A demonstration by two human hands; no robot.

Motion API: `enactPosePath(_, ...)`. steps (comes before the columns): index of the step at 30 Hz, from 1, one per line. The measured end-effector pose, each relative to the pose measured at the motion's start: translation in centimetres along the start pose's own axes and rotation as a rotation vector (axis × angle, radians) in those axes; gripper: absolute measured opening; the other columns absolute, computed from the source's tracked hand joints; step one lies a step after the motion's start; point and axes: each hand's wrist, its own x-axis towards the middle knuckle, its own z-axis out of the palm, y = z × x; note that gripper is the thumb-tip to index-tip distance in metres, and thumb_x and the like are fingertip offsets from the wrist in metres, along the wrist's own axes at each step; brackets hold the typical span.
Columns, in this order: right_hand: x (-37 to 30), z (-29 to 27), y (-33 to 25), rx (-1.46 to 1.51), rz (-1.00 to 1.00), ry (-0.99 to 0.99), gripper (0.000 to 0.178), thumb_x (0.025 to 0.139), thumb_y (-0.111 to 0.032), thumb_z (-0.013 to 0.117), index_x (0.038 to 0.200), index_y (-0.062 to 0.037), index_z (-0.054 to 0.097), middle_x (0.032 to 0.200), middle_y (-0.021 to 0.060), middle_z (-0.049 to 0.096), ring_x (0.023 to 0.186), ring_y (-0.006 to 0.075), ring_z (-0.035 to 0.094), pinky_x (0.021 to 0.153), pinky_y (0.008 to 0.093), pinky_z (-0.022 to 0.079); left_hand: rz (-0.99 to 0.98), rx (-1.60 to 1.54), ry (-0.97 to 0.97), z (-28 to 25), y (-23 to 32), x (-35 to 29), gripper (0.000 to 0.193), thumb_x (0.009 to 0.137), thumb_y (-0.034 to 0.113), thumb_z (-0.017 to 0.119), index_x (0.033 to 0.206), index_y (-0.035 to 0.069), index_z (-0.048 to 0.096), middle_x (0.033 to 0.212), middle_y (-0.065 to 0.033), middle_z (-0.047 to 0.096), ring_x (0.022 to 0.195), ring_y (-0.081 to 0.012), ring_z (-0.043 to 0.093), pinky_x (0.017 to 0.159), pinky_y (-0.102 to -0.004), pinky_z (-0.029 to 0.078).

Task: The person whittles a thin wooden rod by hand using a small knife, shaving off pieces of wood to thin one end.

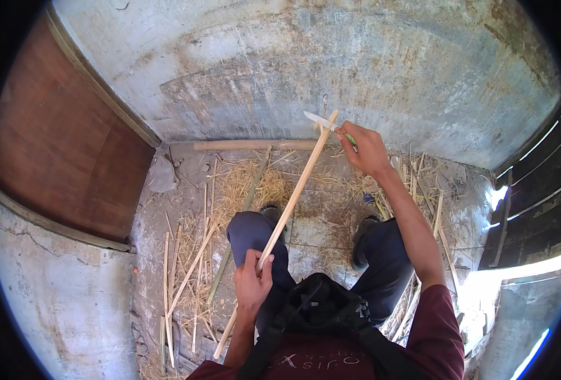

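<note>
A long pale bamboo strip (300, 185) slants from my left side up across my left knee toward the wall. Around its lower part my left hand (252, 281) is closed, thumb along the strip. My right hand (364, 151) grips the green handle of a knife (320, 120). The blade lies across the strip close to its far end and points to the left. A small curl of shaving shows beside the blade. The palm side of my right hand is hidden.
Shavings (255, 183) and several loose strips litter the floor on both sides of my legs. A bamboo pole (255, 145) lies along the foot of the stained wall (381, 69). A brown wooden panel (65, 133) stands at left, dark slats (527, 190) at right.
</note>
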Motion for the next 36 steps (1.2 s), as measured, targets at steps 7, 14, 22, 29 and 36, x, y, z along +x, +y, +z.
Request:
enactPosePath(7,0.2,0.0,0.3,0.013,0.078,0.053,0.009,0.101,-0.012,0.068,0.110,-0.0098,0.064,0.087,0.0197,0.074,0.076,0.0444,0.071,0.068,0.0518,0.057,-0.017,0.000,-0.012,-0.7,-0.2,-0.5,0.022,0.104,0.018,0.077,0.098,0.004,0.061,0.058,-0.0124,0.058,0.048,-0.0291,0.060,0.049,-0.0418,0.042)
enactPosePath(14,-0.2,0.0,1.7,-0.105,0.547,-0.195,0.014,0.096,-0.015,0.070,0.108,-0.0112,0.063,0.091,0.0231,0.076,0.086,0.0462,0.074,0.079,0.0551,0.058,-0.084,-0.020,-0.054,-1.2,-0.1,-0.6,0.023,0.106,0.020,0.074,0.098,0.004,0.061,0.060,-0.0150,0.059,0.050,-0.0317,0.062,0.051,-0.0436,0.043)
enactPosePath(22,-6.1,2.6,8.6,-0.036,0.273,-0.674,0.024,0.093,-0.015,0.071,0.113,-0.0053,0.063,0.102,0.0261,0.076,0.105,0.0493,0.072,0.093,0.0564,0.055,-0.201,-0.290,-0.111,-0.7,0.1,0.8,0.019,0.112,0.020,0.065,0.106,0.001,0.064,0.068,-0.0060,0.058,0.061,-0.0125,0.051,0.057,-0.0344,0.040)
enactPosePath(29,-1.9,1.6,4.2,0.072,0.540,-0.061,0.030,0.106,-0.023,0.069,0.123,-0.0058,0.051,0.085,0.0191,0.075,0.084,0.0401,0.076,0.074,0.0507,0.056,-0.181,-0.347,-0.080,-0.3,0.5,2.2,0.018,0.114,0.019,0.060,0.112,0.001,0.062,0.070,-0.0036,0.055,0.064,-0.0107,0.046,0.059,-0.0321,0.037)
enactPosePath(36,-1.2,1.2,-0.4,0.315,0.303,0.262,0.015,0.112,-0.016,0.063,0.118,-0.0036,0.056,0.081,0.0129,0.069,0.069,0.0214,0.067,0.064,0.0401,0.050,-0.170,-0.413,-0.111,0.1,1.5,4.1,0.014,0.114,0.016,0.061,0.115,0.002,0.062,0.071,-0.0031,0.056,0.063,-0.0101,0.043,0.056,-0.0322,0.034)
